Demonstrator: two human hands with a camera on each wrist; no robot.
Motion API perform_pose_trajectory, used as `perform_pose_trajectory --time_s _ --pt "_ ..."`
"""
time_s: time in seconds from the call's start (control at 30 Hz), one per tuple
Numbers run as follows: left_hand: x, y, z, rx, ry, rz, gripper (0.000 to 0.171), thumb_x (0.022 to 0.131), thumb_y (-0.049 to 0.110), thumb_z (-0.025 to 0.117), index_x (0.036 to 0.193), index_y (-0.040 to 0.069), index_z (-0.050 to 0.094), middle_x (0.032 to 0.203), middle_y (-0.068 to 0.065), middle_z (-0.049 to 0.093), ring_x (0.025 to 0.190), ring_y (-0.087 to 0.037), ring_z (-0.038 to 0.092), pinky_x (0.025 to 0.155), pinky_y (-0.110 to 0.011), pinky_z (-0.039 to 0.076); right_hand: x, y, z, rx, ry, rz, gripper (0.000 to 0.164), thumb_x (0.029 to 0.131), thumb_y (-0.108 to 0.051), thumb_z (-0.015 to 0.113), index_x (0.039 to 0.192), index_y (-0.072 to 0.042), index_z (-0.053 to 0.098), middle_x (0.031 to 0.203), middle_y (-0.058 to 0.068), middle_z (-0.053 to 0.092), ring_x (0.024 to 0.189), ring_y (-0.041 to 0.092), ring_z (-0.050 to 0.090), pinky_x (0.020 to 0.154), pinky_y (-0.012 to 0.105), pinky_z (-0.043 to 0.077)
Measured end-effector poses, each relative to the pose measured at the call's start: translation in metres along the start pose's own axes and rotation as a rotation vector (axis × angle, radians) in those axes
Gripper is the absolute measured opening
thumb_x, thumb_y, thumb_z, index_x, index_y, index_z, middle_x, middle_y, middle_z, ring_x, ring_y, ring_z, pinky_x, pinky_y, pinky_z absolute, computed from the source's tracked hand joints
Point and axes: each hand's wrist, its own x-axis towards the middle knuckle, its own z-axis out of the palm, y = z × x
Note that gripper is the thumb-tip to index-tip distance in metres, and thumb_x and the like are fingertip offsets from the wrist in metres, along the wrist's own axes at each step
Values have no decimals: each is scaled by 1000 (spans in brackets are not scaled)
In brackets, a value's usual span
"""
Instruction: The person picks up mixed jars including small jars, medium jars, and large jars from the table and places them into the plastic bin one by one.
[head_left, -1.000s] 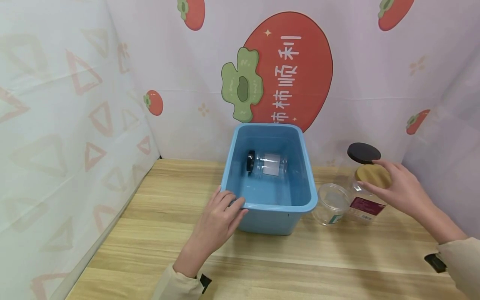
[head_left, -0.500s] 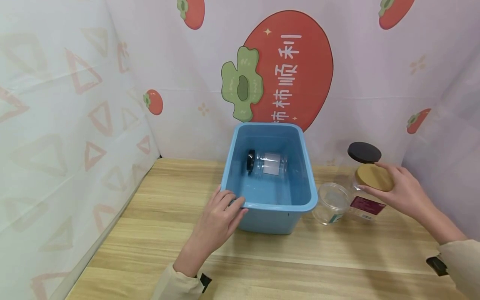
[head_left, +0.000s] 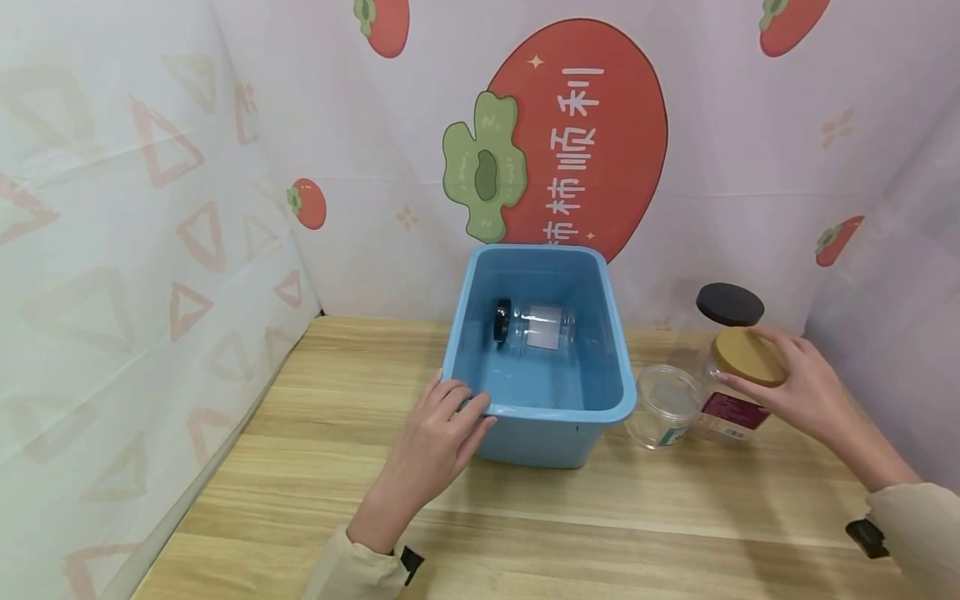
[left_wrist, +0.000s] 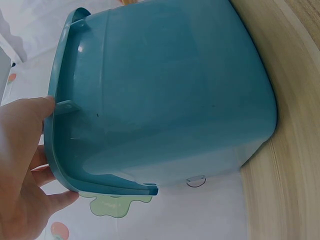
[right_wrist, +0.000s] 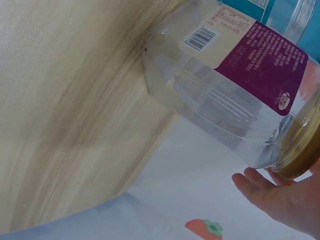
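Note:
My left hand grips the near left rim of a blue plastic bin, fingers over the edge. In the left wrist view the thumb lies on the outer side of the rim. A clear jar with a black lid lies on its side in the bin. Over on the right, my right hand holds a clear plastic jar around its gold lid, thumb on the near side. That jar, with a maroon label, is upright, its base at the table in the right wrist view.
Between the bin and the gold-lidded jar stands a short clear tub with a teal label. Another clear jar with a black lid stands behind. A printed cloth backdrop rises behind the wooden table.
My right hand has settled lower around the gold lid, its thumb moving from the lid's top to the side below it. The left hand and the bin have stayed put.

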Motion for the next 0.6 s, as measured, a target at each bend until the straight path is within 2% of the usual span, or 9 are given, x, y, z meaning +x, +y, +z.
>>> perform_pose_trajectory --time_s 0.37,0.53,0.6 --pt "0 0 0 6 -2 1 25 93 21 82 113 7 74 102 -8 70 104 -27 64 108 -59 52 -2 7 6 61 36 8 88 88 -35 85 154 4 44 144 40 49 127 56 42 88 68 37" --pt "0 0 -1 5 -14 -7 26 93 21 82 114 7 74 103 -8 70 105 -27 64 109 -59 51 -3 11 10 72 53 26 88 89 -36 84 158 1 43 146 39 48 128 55 42 86 61 36" --pt "0 0 -1 5 -16 -9 26 93 21 83 114 7 74 103 -8 70 105 -27 64 109 -59 51 -3 12 12 86 64 33 88 89 -36 84 158 -1 43 147 38 48 127 53 43 84 53 35"
